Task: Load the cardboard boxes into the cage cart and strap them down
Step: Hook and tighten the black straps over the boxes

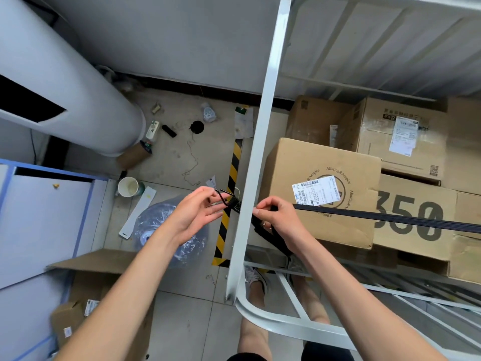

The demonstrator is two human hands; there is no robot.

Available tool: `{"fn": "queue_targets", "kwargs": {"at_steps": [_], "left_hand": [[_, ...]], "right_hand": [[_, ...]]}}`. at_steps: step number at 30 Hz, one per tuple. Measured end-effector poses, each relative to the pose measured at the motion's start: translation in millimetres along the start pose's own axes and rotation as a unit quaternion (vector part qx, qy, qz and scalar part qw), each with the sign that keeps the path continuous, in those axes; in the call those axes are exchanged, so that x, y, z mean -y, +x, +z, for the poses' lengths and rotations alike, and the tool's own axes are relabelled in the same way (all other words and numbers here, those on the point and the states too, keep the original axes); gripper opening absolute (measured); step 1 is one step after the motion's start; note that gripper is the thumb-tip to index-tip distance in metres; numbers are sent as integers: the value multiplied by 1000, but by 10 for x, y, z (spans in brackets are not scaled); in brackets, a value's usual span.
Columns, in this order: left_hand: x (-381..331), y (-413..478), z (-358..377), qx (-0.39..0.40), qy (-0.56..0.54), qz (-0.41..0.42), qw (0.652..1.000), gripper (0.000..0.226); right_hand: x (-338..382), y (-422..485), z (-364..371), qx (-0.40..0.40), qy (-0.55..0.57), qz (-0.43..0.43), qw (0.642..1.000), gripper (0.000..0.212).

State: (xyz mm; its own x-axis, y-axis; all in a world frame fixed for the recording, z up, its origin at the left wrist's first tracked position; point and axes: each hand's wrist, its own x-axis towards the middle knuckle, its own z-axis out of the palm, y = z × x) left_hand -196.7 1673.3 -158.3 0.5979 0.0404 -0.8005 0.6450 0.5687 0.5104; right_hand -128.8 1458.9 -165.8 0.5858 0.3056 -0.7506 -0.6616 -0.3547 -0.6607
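Item one: strap [390,218], black, flat, drawn taut from the right edge of view across the front of the cardboard boxes to my right hand [277,217], whose fingers are curled round it; a slack black length hangs below that hand. Item two: hook [226,198], black wire, at the strap's end, just left of the upright white post of the cage cart [260,142]; my left hand [197,214] pinches it between thumb and forefinger, the other fingers loosely straight. The post stands between my two hands and hides the short run of strap joining them. Item three: labelled box [299,157], nearest my right hand, inside the cart. Item four: box marked 350 [416,246], beside it, crossed by the strap. Item five: rear boxes [377,136], stacked behind. On the floor outside the cart: yellow-and-black hazard tape [234,168], paper cup [128,186], crumpled plastic bag [161,225] under my left forearm, open carton [99,261], small litter. White round column [65,87], upper left.
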Motion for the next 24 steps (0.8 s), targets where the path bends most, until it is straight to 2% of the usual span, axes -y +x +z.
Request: {"fn": "queue_targets", "kwargs": {"at_steps": [5,10,14,16,19,21,24], "left_hand": [[-71,8,8,-61,-90,30,994,22],[-156,33,-276,-151,-111,59,980,15],[-169,39,-386,-180,-65,24,981,18],[-194,3,-396,-152,-45,-21,987,24],[-256,-107,-404,-65,-84,-80,991,12],[-271,-179,-456,5,-113,-88,990,31],[-244,-216,-581,113,-115,-51,986,78]], "right_hand": [[0,-4,-132,-3,12,12,1000,13],[-15,-17,-262,-19,20,16,999,15],[-2,-12,-284,-24,22,15,999,14],[8,-9,-281,-23,22,16,999,13],[23,-2,-273,-23,23,16,999,12],[39,-7,-271,-21,28,16,999,11],[35,-10,-271,-6,32,19,999,7]]}}
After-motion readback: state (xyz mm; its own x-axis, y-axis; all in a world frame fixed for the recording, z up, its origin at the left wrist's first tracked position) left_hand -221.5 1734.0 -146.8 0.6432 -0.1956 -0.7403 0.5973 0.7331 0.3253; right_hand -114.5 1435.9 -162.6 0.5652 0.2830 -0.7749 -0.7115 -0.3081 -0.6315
